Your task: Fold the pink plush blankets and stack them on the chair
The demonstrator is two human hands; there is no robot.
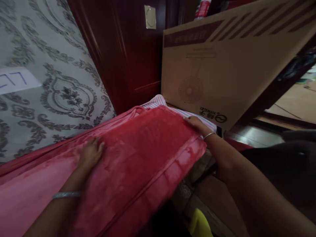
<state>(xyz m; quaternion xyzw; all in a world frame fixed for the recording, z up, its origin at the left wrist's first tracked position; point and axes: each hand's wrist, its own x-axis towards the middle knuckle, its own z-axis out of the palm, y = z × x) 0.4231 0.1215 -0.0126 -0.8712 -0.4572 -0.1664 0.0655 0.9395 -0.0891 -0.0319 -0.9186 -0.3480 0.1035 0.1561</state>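
Observation:
A red plush cover [148, 141] lies over a long padded surface, with darker and paler patches in its pile. My left hand [91, 153] rests on the cover's left part, fingers stretched over the cloth and slightly blurred. At the far right corner, my right hand [195, 122] lies along the cover's edge with its fingers extended on the fabric. Striped cloth [158, 101] shows from under the far end of the cover.
A large cardboard box [222, 69] stands past the far end. Beside it is a dark red wood panel [128, 49]. Patterned wallpaper [69, 95] runs along the left. Something yellow [199, 223] sits low at the front, and a dark object [283, 164] is at the right.

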